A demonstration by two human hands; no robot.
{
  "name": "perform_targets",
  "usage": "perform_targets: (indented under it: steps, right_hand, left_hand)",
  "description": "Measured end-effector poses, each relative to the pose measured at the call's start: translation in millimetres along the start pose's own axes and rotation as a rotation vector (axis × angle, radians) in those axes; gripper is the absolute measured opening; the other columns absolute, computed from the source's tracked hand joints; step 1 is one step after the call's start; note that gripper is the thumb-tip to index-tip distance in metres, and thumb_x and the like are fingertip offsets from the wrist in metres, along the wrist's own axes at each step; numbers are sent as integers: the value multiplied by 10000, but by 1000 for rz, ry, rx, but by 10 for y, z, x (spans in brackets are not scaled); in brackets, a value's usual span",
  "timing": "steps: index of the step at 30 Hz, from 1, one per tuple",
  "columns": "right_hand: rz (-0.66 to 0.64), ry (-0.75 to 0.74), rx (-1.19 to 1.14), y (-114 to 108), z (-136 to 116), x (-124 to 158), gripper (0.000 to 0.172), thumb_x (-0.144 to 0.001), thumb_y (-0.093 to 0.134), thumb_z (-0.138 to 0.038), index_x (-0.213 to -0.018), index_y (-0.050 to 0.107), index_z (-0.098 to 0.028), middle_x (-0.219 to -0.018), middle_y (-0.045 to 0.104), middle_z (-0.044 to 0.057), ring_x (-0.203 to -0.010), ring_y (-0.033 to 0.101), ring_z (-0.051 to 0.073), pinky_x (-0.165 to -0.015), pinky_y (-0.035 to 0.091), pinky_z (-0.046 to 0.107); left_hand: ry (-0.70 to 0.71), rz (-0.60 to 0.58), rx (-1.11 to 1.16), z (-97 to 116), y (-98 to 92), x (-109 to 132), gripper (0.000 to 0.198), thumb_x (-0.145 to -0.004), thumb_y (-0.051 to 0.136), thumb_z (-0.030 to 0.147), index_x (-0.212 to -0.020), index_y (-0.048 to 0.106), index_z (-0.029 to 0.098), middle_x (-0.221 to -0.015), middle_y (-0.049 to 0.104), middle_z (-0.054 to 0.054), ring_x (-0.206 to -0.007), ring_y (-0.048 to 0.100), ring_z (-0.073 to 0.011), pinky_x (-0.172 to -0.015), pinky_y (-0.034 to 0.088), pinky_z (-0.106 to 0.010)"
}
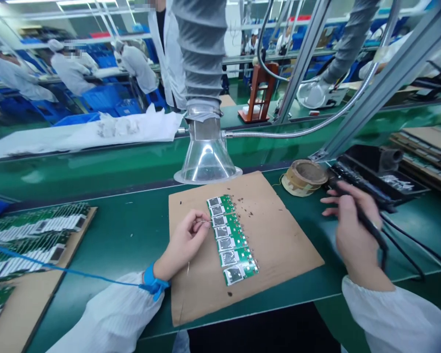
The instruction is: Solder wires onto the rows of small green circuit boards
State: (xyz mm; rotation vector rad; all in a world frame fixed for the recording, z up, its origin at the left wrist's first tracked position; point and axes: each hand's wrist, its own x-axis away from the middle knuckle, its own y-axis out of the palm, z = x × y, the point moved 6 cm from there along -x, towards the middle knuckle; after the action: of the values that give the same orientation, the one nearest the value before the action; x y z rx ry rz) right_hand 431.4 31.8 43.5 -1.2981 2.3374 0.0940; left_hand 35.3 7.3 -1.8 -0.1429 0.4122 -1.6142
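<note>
My left hand (187, 238), with a blue wrist strap (155, 283) on its wrist, pinches a thin solder wire (188, 267) at the left edge of a circuit board panel (226, 240). The panel is a row of several small green boards with grey screens, lying on a cardboard sheet (279, 245). Over to the right, my right hand (356, 230) is wrapped round a black soldering iron (369, 223). Its front end is blurred and lies near a round tan container (304, 177) and a black stand (375, 179).
A fume extraction hood (208, 159) hangs just behind the cardboard. Stacked circuit boards (33, 235) lie on cardboard at the left, more boards (426, 157) at the far right. A blue cord (77, 274) crosses the left side. Several people in white coats work beyond the bench.
</note>
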Motion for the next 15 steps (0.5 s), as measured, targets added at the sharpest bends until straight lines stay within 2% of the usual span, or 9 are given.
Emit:
perform_targets:
  steps: [3,5,9,12,15]
  right_hand:
    - [-20,8,93,37,100,23,381,-1047,649,-514,-1305,742,-251,-1102,756,104,-792,665,223,-769,526,407]
    - [12,-23,65,28,103,38,396,-1049,639,-527,-1331,722,-263,-1125,748,110,-807,668,232,-815,533,427]
    - [-92,15,191,103,102,65,443,-1025,631,-596,-1305,728,-266,-1090,759,95,-820,688,253,-828,549,454]
    - [-84,-13,179,89,39,108,453,-1026,614,-616,-1304,720,-274,-1116,758,95,-859,701,267,-878,564,480]
    - [-253,-55,203,166,5,153,467,-1015,605,-653,-1280,736,-290,-1131,770,89,-888,731,290,-869,597,491]
  left_hand:
    - [-2,23,-59,-35,-57,-47,144,-1039,575,331,-1040,611,191,-735,379,65,-653,390,-128,-640,349,-240]
    - [7,40,-91,-50,-98,-78,132,-1028,576,313,-1037,613,187,-735,371,68,-654,385,-128,-643,343,-241]
    - [8,53,-127,-73,-165,-134,121,-1015,563,293,-1039,608,184,-725,353,75,-646,375,-126,-634,324,-243]
    - [15,56,-160,-93,-231,-168,109,-997,566,263,-1053,612,181,-711,347,81,-643,373,-128,-640,309,-251]
    - [28,98,-183,-139,-356,-226,120,-968,579,226,-1070,619,177,-705,353,82,-652,386,-131,-660,306,-259]
